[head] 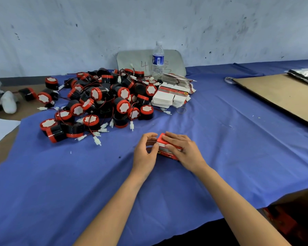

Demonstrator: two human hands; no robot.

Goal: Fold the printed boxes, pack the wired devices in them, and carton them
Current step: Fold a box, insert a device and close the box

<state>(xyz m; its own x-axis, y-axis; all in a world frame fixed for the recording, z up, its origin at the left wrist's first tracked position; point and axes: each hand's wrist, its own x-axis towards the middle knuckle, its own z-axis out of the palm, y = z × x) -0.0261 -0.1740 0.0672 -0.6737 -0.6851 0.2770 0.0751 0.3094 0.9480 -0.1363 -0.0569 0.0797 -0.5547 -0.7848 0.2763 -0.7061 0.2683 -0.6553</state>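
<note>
**Now: the box's left end is yours to close**

You have the box [165,153] low on the counter [220,139], straight ahead of you, well this side of the pile of devices [96,103] and the stack of flat boxes [169,96]. Its long axis runs from far-left to near-right, so one short end points at your left hand [144,155] and the rest lies under your right hand [184,152].

Your right fingers [172,137] lie across the red top with the thumb on the near face, clamping the box down. Your left fingers [150,136] are curled at the left end, thumb against its white edge, pinching there. Whether a flap is between them is hidden.

By the look of it, you are on the closing step. The left hand is the nearer one to the open end, so the tuck should come from it, pushed along the long axis toward your right palm, which braces. A push off that axis could skew or crease the end.
</note>
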